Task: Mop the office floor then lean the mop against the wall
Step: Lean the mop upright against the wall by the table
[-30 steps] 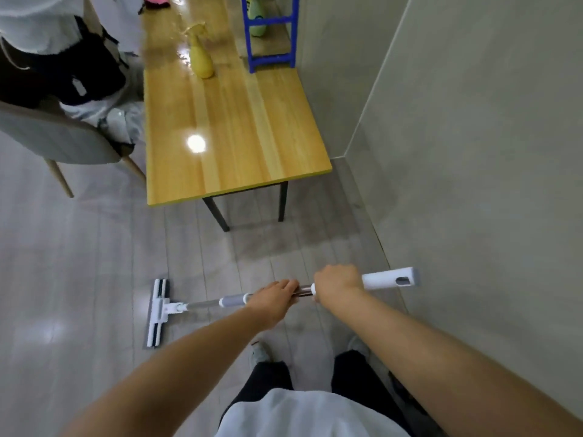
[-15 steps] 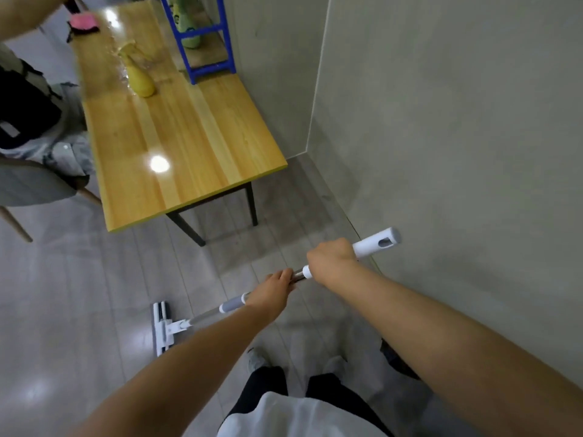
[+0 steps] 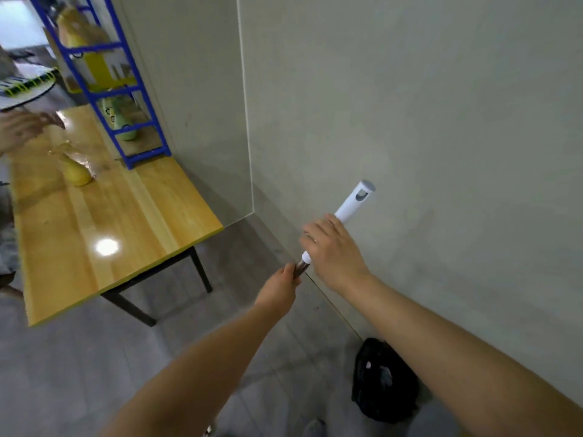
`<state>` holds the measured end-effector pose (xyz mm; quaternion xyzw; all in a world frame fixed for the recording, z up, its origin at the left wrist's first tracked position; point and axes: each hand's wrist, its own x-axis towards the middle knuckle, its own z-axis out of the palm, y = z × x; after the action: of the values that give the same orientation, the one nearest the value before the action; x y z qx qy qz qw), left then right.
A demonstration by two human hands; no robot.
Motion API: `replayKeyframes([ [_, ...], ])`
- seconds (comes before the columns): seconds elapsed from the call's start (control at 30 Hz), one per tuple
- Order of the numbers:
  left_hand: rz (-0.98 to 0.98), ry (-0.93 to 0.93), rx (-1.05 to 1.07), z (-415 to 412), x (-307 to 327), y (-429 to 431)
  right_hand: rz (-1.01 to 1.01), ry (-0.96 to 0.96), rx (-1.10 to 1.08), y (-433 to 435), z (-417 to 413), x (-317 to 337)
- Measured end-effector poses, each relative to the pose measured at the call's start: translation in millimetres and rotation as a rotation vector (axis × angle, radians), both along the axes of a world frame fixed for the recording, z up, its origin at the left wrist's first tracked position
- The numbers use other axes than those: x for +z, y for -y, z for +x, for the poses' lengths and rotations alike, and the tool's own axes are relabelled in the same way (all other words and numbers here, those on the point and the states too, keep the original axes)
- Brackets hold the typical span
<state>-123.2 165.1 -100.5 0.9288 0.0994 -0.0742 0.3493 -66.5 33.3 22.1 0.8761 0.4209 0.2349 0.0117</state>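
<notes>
Right side is all wall, close behind the mop top; touching or not, cannot tell. The right hand and left hand grip the mop just beside the wall, so there is little room that side. The table blocks the left, its near legs on the floor. An open floor strip between table and wall runs to the corner. A black bag lies at the wall foot under the right forearm, in the way low down. Lower-left floor is open. On the table: bottle, blue rack at the far end by the back wall, and another person's hand over the far-left edge.
</notes>
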Motion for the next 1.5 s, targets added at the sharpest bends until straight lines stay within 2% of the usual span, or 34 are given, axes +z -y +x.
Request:
replayKeyframes([
  [0.1, 0.002, 0.007, -0.045, 14, 9, 36, 0.26, -0.093, -0.104, 41, 2, -3],
  [0.2, -0.018, 0.008, -0.074, 27, 18, 70, 0.575, -0.476, -0.458, 69, 5, 6],
  [0.27, -0.037, -0.004, -0.076, 36, 25, 87, 0.693, -0.668, -0.635, 86, 14, 12],
  [0.37, -0.034, -0.001, -0.095, 49, 33, 108, 0.814, -0.769, -0.757, 104, 25, 21],
  [0.47, -0.054, 0.004, -0.112, 59, 42, 128, 0.936, -0.829, -0.766, 116, 36, 28],
  [0.7, -0.137, 0.036, -0.155, 80, 61, 157, 1.081, -0.784, -0.764, 128, 48, 48],
  [0.97, -0.176, 0.091, -0.227, 106, 71, 181, 1.094, -0.675, -0.806, 140, 58, 65],
  [1.23, -0.162, 0.126, -0.436, 135, 77, 185, 1.086, -0.566, -0.922, 144, 67, 78],
  [1.5, -0.229, 0.151, -0.573, 167, 78, 201, 1.089, -0.508, -0.984, 160, 81, 82],
])
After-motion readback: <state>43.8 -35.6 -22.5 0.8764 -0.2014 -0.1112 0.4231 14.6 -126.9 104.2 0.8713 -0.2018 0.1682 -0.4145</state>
